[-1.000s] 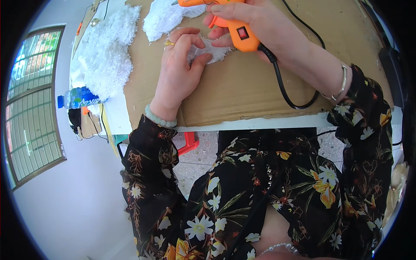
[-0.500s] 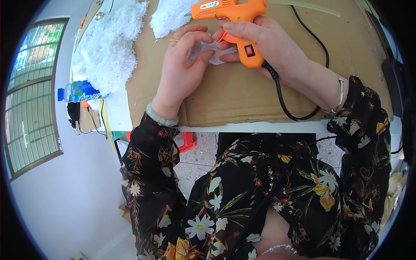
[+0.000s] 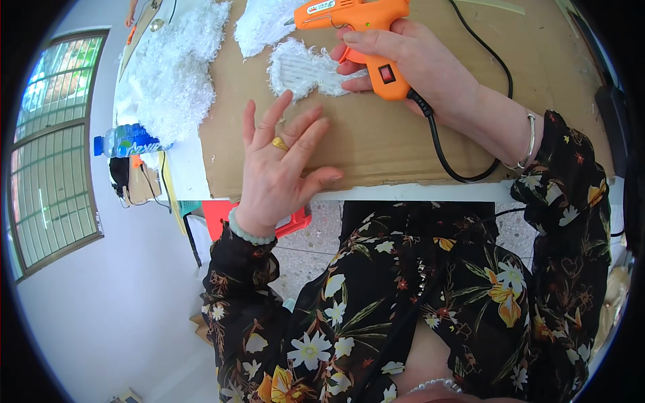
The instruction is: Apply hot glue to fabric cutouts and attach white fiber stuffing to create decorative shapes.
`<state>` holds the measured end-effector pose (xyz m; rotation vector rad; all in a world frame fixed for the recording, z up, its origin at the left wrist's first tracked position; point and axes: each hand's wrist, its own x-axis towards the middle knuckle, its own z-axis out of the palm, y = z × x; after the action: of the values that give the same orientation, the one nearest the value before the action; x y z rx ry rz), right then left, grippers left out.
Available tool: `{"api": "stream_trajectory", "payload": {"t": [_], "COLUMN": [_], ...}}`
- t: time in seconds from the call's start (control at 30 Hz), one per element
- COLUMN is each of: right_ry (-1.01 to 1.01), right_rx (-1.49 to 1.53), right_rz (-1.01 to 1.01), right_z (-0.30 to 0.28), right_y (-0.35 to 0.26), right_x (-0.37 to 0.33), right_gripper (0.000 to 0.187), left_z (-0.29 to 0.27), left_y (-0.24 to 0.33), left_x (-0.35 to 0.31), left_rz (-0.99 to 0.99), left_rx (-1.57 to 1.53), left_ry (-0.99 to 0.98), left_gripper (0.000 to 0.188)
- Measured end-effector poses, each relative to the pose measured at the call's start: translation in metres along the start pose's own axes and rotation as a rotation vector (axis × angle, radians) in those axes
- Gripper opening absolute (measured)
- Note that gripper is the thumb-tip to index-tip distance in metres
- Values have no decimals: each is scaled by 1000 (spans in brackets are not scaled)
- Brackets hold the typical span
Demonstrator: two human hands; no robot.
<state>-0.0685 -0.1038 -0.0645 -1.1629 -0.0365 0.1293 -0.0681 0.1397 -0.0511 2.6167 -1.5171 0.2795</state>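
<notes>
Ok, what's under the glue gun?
Brown cardboard shows around the glue gun, which the right hand holds. A white fluffy scrap extends toward that hand. Anything directly beneath the hand and glue gun is covered, so I can't tell.

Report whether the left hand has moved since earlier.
Yes: the left hand has drawn back from the white fluffy piece, toward the near edge of the cardboard.

One orange glue gun (image 3: 366, 20), red switch, black cord (image 3: 441, 154), gripped in the right hand (image 3: 420, 57); one left hand (image 3: 282, 158), gold-ringed, fingers spread over a cardboard sheet (image 3: 383, 144) laid on a white surface (image 3: 416, 193); one small white shaggy piece (image 3: 295, 67), just beyond the left fingertips; one similar piece (image 3: 265, 27), farther off; one larger white fluffy heap (image 3: 175, 74), at left; one blue-capped bottle (image 3: 131, 142), beside the heap
</notes>
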Motion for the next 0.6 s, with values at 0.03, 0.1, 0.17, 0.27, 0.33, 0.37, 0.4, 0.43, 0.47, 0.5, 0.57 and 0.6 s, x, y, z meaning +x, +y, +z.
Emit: {"api": "stream_trajectory", "payload": {"t": [0.03, 0.1, 0.17, 0.27, 0.33, 0.37, 0.4, 0.43, 0.47, 0.5, 0.57, 0.6], "right_ry": [-3, -6, -9, -18, -17, -13, -9, -9, -12, -10, -15, -14], "right_rx": [1, -2, 15, 19, 10, 1, 1, -6, -13, -12, -13, -13], "right_rz": [2, 6, 7, 9, 7, 3, 3, 3, 1, 1, -11, -8], "right_z": [0, -2, -2, -3, -2, -2, -2, -2, -2, -2, -2, -2], "right_y": [0, 1, 3, 5, 6, 5, 5, 6, 5, 5, 7, 7], "right_x": [-1, -1, 1, 4, 5, 5, 5, 5, 6, 6, 6, 6], "right_gripper": [43, 44, 45, 45, 44, 44, 44, 44, 44, 44, 45, 45], "left_z": [2, 6, 7, 7, 10, 11, 12, 13, 12, 12, 13, 13], "left_y": [3, 6, 5, 3, 0, -1, -2, -3, -3, -3, -3, -4], "left_x": [0, 2, 3, 9, 12, 13, 14, 15, 16, 16, 19, 20], "left_rz": [-3, -32, -42, -53, -54, -52, -50, -47, -47, -47, -43, -41], "left_rx": [-1, -15, -22, -13, -3, 5, 13, 11, 13, 15, 16, 18], "left_ry": [0, -29, -31, -38, -43, -46, -48, -49, -48, -46, -38, -30], "left_gripper": [60, 67, 69, 72, 73, 75, 76, 76, 77, 78, 78, 79]}}
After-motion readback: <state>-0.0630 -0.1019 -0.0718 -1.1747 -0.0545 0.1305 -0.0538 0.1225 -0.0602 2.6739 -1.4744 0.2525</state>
